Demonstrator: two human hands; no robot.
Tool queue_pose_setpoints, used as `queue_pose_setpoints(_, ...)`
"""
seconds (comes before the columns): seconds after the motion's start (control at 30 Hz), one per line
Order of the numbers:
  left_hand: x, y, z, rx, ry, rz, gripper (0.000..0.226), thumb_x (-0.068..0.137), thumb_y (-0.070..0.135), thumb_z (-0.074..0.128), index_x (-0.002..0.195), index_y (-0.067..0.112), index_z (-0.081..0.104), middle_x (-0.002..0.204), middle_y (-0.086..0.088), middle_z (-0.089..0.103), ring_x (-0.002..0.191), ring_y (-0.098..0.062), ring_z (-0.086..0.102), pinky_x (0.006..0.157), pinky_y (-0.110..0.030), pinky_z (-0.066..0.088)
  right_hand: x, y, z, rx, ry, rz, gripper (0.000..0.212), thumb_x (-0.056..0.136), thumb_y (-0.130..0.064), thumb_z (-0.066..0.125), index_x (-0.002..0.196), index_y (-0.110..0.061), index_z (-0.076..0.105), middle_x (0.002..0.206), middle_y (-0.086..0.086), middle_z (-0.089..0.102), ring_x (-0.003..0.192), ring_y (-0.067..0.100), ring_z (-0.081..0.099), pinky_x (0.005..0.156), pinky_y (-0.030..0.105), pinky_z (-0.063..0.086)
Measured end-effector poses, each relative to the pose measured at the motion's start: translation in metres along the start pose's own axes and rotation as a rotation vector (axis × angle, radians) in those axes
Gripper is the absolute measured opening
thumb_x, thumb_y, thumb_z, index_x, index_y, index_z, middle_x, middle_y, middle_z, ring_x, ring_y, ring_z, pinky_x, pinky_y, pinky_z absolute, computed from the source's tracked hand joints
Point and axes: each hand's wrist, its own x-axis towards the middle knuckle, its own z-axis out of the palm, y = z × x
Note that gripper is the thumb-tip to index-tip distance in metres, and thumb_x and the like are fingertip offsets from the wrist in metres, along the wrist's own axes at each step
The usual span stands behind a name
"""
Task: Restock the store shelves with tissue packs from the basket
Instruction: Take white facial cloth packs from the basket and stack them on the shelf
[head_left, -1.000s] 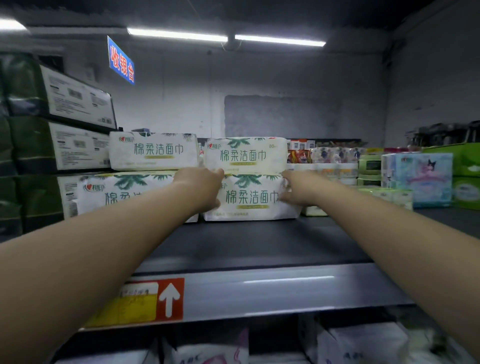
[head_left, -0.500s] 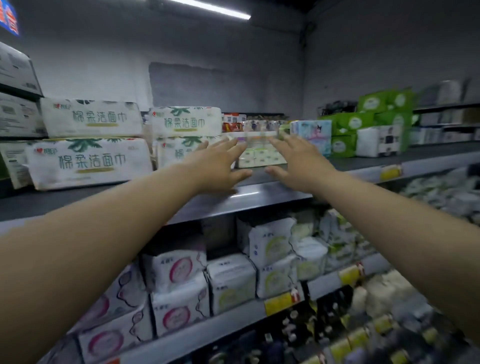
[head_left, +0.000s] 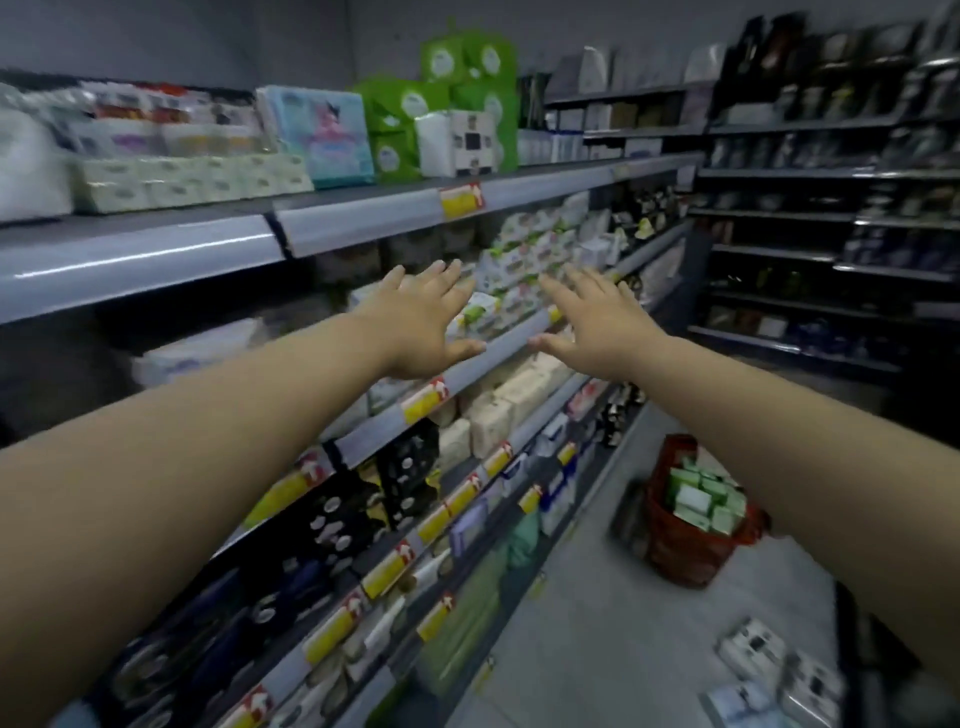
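My left hand (head_left: 423, 317) and my right hand (head_left: 597, 319) are stretched out in the air before the shelves, fingers spread, palms down, holding nothing. A red basket (head_left: 675, 540) stands on the floor at the lower right, well below my right forearm, filled with green and white tissue packs (head_left: 704, 501). The grey top shelf (head_left: 363, 213) at the upper left carries pale tissue packs (head_left: 187, 179), a light blue pack (head_left: 327, 135) and green packs (head_left: 457, 78). The picture is blurred by motion.
Lower shelves (head_left: 457, 379) run diagonally down the left, full of packs and yellow price tags. A dark shelving unit (head_left: 831, 234) closes the aisle at the right. Loose white packs (head_left: 774, 670) lie on the grey floor at the lower right.
Both hands let go of the white packs on the top shelf and drew back with fingers spread. The view swung right and downward, bringing the aisle floor and the red basket into sight.
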Motion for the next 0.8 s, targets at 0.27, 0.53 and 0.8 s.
queue_pose_setpoints(0.27, 0.173, 0.138, 0.043, -0.133, -0.102, 0.189, 0.081, 0.096, 0.067, 0.023, 0.155, 0.023, -0.012, 0.163, 0.000, -0.017, 0.150, -0.017, -0.012, 0.119, -0.047, -0.006, 0.009, 0.189, 0.070, 0.012, -0.121, 0.206, 0.081, 0.093, -0.069, 0.035, 0.156, -0.035, -0.002, 0.164, 0.002, -0.011, 0.151, 0.023, -0.011, 0.121, 0.051, -0.001)
queue_pose_setpoints(0.53, 0.323, 0.257, 0.084, -0.199, -0.186, 0.304, 0.083, 0.095, 0.066, 0.027, 0.157, 0.022, -0.008, 0.164, -0.002, -0.014, 0.151, -0.019, -0.011, 0.119, -0.046, -0.004, 0.032, 0.353, 0.140, 0.047, -0.226, 0.374, 0.084, 0.091, -0.071, 0.035, 0.156, -0.034, -0.003, 0.164, 0.003, -0.010, 0.151, 0.024, -0.010, 0.119, 0.051, -0.003)
queue_pose_setpoints(0.8, 0.476, 0.332, 0.155, -0.208, -0.255, 0.439, 0.086, 0.094, 0.067, 0.031, 0.157, 0.020, -0.007, 0.164, -0.004, -0.012, 0.151, -0.019, -0.009, 0.119, -0.048, -0.002, 0.084, 0.473, 0.226, 0.101, -0.280, 0.506, 0.083, 0.092, -0.068, 0.038, 0.157, -0.031, 0.000, 0.165, 0.007, -0.004, 0.151, 0.026, -0.007, 0.119, 0.051, -0.002)
